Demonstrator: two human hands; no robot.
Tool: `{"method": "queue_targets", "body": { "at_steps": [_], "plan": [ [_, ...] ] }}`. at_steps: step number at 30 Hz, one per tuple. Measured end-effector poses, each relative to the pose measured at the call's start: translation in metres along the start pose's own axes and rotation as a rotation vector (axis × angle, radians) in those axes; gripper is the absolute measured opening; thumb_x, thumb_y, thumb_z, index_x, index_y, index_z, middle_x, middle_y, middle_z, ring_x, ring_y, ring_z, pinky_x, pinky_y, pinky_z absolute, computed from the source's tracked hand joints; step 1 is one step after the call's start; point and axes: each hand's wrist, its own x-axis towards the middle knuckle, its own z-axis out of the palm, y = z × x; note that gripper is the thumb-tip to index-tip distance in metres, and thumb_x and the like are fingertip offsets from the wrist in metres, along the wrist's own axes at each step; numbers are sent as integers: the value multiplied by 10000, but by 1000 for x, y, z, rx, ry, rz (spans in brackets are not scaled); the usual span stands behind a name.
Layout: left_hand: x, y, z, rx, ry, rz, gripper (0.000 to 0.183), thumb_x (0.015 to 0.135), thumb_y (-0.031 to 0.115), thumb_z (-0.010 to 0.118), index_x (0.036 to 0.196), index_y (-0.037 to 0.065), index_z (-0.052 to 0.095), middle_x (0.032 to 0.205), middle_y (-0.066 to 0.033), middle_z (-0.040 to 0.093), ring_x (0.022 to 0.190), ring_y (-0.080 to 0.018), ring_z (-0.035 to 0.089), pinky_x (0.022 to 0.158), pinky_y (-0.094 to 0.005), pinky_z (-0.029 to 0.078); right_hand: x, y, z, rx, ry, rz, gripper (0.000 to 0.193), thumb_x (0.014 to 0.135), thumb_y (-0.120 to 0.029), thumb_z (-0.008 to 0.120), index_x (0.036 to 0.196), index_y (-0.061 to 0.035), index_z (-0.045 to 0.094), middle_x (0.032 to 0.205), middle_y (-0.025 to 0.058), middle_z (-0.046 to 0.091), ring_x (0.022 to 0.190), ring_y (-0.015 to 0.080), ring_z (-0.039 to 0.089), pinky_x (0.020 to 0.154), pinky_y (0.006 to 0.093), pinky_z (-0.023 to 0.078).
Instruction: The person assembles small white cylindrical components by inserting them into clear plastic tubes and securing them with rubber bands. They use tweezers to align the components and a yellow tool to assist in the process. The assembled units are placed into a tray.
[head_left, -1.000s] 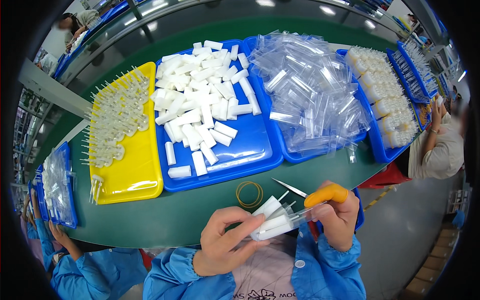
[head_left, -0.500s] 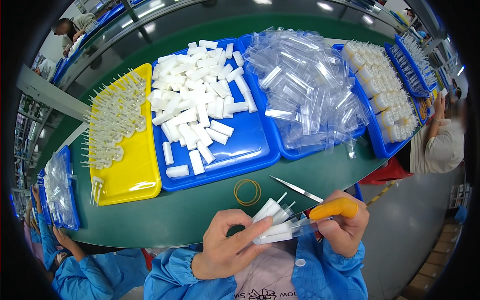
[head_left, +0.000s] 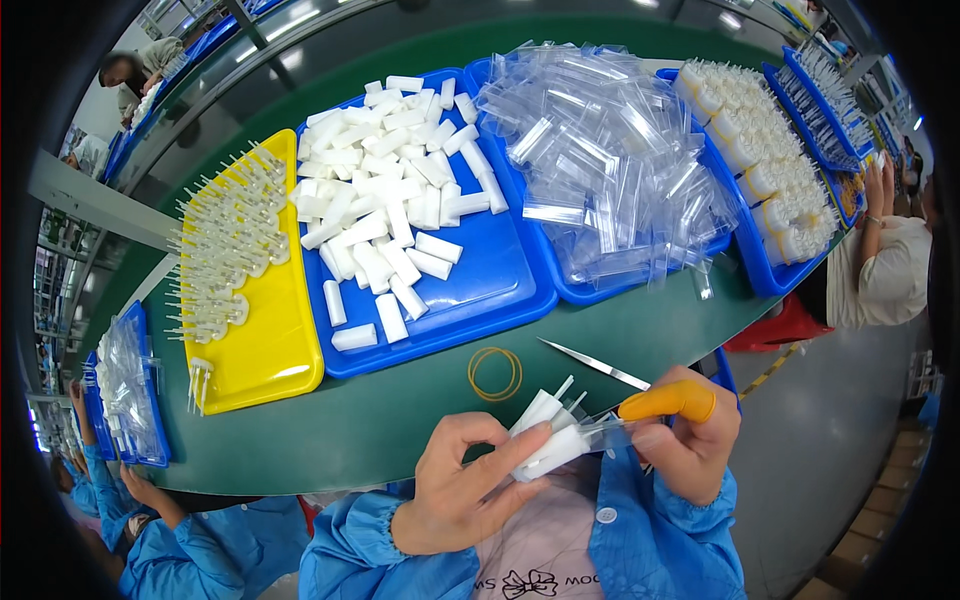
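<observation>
My left hand is closed around a small bundle of white foam blocks, with thin white stems sticking out at the upper end. My right hand wears a yellow finger cot. Its thumb and forefinger pinch a clear plastic sleeve at the right end of the blocks. How far the sleeve reaches over a block is hard to see. Just beyond my right hand, pointed metal tweezers lie on the green table. Left of them rests a loop of tan rubber bands.
Across the table stand a yellow tray of stemmed white parts, a blue tray of foam blocks, another heaped with clear sleeves, and one of banded white bundles. Co-workers sit at both sides.
My right hand and the clear sleeve have come slightly closer to the foam blocks, and less sleeve shows between. My left hand keeps its grip. The whole view has shifted slightly.
</observation>
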Motion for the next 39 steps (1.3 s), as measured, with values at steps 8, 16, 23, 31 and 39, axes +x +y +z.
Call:
{"method": "queue_targets", "body": {
  "at_steps": [8, 16, 23, 31, 39],
  "plan": [
    [3, -4, 2, -97, -25, 42, 451, 646, 112, 825, 1065, 45, 673, 958, -76, 452, 841, -190, 503, 694, -277, 440, 3, 1, 4, 6, 12, -5, 160, 712, -63, 708, 849, 10, 667, 697, 74, 583, 573, 143, 555, 528, 238, 418],
    [4, -7, 5, -140, 51, -87, 477, 637, 95, 828, 1071, 19, 645, 1103, -137, 473, 917, -218, 544, 786, -321, 459, 7, 4, 0, 0, -96, 49, 174, 733, -67, 684, 882, 21, 664, 739, 88, 581, 580, 153, 546, 527, 243, 415],
    [0, -29, 9, -471, 170, -173, 461, 642, 57, 815, 1059, -17, 632, 1176, -160, 481, 1040, -236, 554, 881, -343, 469, 11, 4, 1, -109, -118, -70, 267, 752, -72, 662, 1002, 19, 640, 904, 103, 592, 864, 241, 549, 757, 348, 427],
    [11, -16, 9, -1063, 183, -377, 419, 726, -30, 739, 1117, -55, 591, 1172, -152, 487, 1060, -217, 546, 935, -343, 457, 5, 17, 9, -37, 214, -185, 214, 639, -120, 746, 821, -66, 649, 820, 29, 655, 1018, 272, 532, 1007, 531, 297],
    [4, -18, 10, -906, 106, -182, 426, 704, 5, 779, 1089, -45, 603, 1136, -142, 511, 1024, -200, 555, 903, -322, 462, -6, 16, 18, -9, 125, -209, 192, 617, -133, 774, 758, -81, 654, 819, 20, 649, 1052, 285, 539, 1014, 546, 279]
  ]
}}
